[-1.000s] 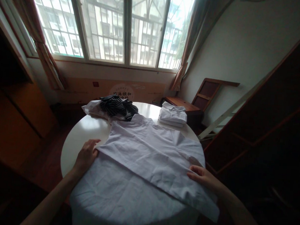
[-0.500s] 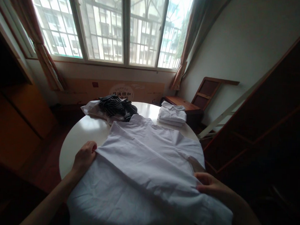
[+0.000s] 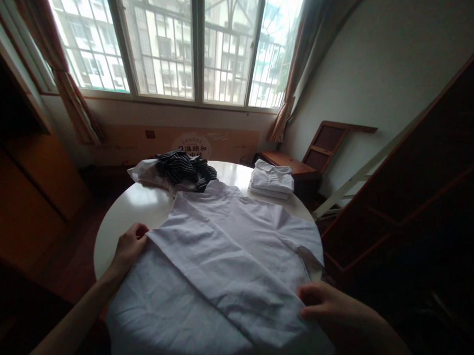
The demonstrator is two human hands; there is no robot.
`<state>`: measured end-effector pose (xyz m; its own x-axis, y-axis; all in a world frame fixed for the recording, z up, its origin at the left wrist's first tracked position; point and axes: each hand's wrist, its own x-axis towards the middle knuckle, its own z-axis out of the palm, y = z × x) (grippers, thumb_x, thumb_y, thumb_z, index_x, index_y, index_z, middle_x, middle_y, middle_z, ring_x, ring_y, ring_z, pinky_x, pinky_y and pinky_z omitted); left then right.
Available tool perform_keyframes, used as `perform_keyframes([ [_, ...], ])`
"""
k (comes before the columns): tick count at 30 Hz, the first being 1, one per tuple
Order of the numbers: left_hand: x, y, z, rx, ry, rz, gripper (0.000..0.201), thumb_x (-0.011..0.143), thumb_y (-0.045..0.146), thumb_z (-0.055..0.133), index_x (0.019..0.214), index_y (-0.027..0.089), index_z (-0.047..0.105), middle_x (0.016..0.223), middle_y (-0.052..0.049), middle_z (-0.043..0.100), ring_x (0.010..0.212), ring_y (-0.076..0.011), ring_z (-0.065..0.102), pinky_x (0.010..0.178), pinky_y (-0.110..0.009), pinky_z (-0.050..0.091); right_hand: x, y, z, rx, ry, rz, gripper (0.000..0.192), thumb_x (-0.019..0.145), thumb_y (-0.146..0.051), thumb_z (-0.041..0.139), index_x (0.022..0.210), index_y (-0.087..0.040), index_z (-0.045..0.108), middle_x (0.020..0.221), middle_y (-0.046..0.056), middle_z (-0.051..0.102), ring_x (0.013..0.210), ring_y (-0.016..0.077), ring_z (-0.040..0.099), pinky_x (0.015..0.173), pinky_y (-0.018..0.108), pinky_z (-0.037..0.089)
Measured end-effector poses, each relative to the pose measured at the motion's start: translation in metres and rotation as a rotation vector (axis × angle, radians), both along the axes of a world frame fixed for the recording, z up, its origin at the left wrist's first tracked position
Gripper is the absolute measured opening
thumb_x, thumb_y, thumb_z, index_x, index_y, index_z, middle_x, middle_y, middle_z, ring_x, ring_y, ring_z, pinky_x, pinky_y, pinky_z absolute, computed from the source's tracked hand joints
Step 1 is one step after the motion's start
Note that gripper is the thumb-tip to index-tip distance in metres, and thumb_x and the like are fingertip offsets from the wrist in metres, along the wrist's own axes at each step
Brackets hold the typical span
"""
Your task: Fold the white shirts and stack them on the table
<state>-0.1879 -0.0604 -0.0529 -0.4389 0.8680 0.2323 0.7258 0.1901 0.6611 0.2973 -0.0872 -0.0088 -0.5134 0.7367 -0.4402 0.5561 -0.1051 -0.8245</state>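
The room was dim, lit by a barred window (image 3: 195, 45) behind a round white tabletop (image 3: 141, 207). My left hand (image 3: 128, 246) was curled closed on the left corner of the folded-over panel of the white shirt (image 3: 225, 255), pinching the cloth at the tabletop's left side. My right hand (image 3: 325, 307) lay with fingers loosely bent on the shirt's lower right edge; I could not tell whether it gripped or only pressed. Since a second earlier, the left hand had closed from a flat, open palm into a pinch, the right hand had drawn nearer to me, and the folded panel had shifted with it, its long edge now running steeper across the body. I judged that a fold line was being adjusted. Beyond the shirt's collar lay a dark striped garment (image 3: 184, 167) on pale cloth; a folded white stack (image 3: 271, 183) sat at the far right rim.
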Motion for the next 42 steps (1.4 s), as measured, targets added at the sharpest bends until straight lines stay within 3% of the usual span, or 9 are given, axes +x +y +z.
perform_keyframes([
  [8,0.004,-0.001,-0.002,-0.022,0.064,-0.139,0.015,0.063,0.021,0.045,0.075,0.019,0.054,0.076,-0.003,0.061,0.072,-0.0176,0.059,0.063,-0.025,0.045,-0.002,0.021,0.002,0.337,-0.130,-0.034,0.034,0.071,-0.047,0.060,0.087,-0.017,0.062,0.074,0.002,0.060,0.069,0.0149,0.052,0.060,0.023,0.040],
  [14,0.005,0.000,-0.007,0.114,0.234,-0.161,0.030,0.064,0.013,0.040,0.089,0.018,0.057,0.091,-0.008,0.061,0.086,-0.0206,0.057,0.076,-0.032,0.047,-0.021,0.017,-0.004,0.407,-0.250,0.031,0.032,0.066,-0.047,0.064,0.064,-0.016,0.057,0.062,0.000,0.053,0.059,0.0124,0.045,0.052,0.022,0.034],
  [17,0.009,-0.001,-0.007,0.153,0.254,-0.316,0.046,0.065,0.009,0.038,0.106,0.019,0.056,0.109,-0.008,0.060,0.102,-0.0206,0.054,0.089,-0.035,0.044,-0.022,0.014,-0.005,0.424,-0.264,0.062,0.030,0.066,-0.043,0.064,0.060,-0.017,0.052,0.061,-0.002,0.048,0.058,0.0115,0.042,0.051,0.022,0.031],
  [21,0.013,-0.004,-0.005,0.115,0.277,-0.531,0.039,0.068,0.009,0.039,0.097,0.020,0.063,0.111,-0.007,0.062,0.104,-0.0198,0.054,0.094,-0.035,0.041,-0.017,0.014,-0.004,0.355,-0.212,0.086,0.030,0.070,-0.043,0.061,0.063,-0.017,0.047,0.061,-0.003,0.042,0.060,0.0102,0.038,0.052,0.021,0.029],
  [27,0.014,-0.009,-0.002,0.044,0.342,-0.370,0.036,0.070,0.010,0.040,0.098,0.021,0.061,0.102,-0.007,0.063,0.093,-0.0200,0.057,0.083,-0.031,0.045,-0.015,0.013,0.002,0.229,-0.076,0.080,0.034,0.071,-0.048,0.059,0.065,-0.017,0.046,0.065,-0.003,0.040,0.062,0.0105,0.038,0.055,0.021,0.032],
  [31,0.014,-0.008,0.000,0.040,0.456,-0.212,0.025,0.068,0.006,0.038,0.079,0.019,0.056,0.084,-0.008,0.060,0.084,-0.0209,0.055,0.072,-0.029,0.044,-0.013,0.009,0.002,0.097,0.049,-0.001,0.035,0.067,-0.049,0.061,0.073,-0.016,0.053,0.071,-0.001,0.048,0.067,0.0124,0.045,0.058,0.021,0.036],
  [36,0.013,-0.006,0.002,0.056,0.535,-0.176,0.020,0.063,0.003,0.038,0.068,0.020,0.047,0.075,-0.006,0.053,0.078,-0.0214,0.051,0.069,-0.030,0.042,-0.002,0.007,-0.004,0.025,0.115,-0.089,0.038,0.066,-0.051,0.063,0.079,-0.017,0.053,0.064,-0.003,0.048,0.058,0.0095,0.043,0.049,0.018,0.032],
  [39,0.013,-0.006,0.001,0.059,0.540,-0.218,0.020,0.062,0.003,0.039,0.068,0.021,0.046,0.077,-0.007,0.053,0.080,-0.0219,0.050,0.071,-0.030,0.042,-0.002,0.011,-0.004,0.112,0.022,0.008,0.035,0.068,-0.049,0.062,0.081,-0.017,0.055,0.065,-0.002,0.052,0.060,0.0108,0.046,0.053,0.020,0.035],
  [42,0.013,-0.007,-0.001,0.066,0.535,-0.192,0.018,0.065,0.005,0.039,0.071,0.020,0.045,0.078,-0.007,0.053,0.080,-0.0219,0.050,0.070,-0.031,0.041,-0.011,0.021,0.005,0.350,-0.066,0.029,0.032,0.073,-0.048,0.058,0.081,-0.018,0.059,0.075,0.002,0.058,0.069,0.0143,0.051,0.062,0.024,0.040],
])
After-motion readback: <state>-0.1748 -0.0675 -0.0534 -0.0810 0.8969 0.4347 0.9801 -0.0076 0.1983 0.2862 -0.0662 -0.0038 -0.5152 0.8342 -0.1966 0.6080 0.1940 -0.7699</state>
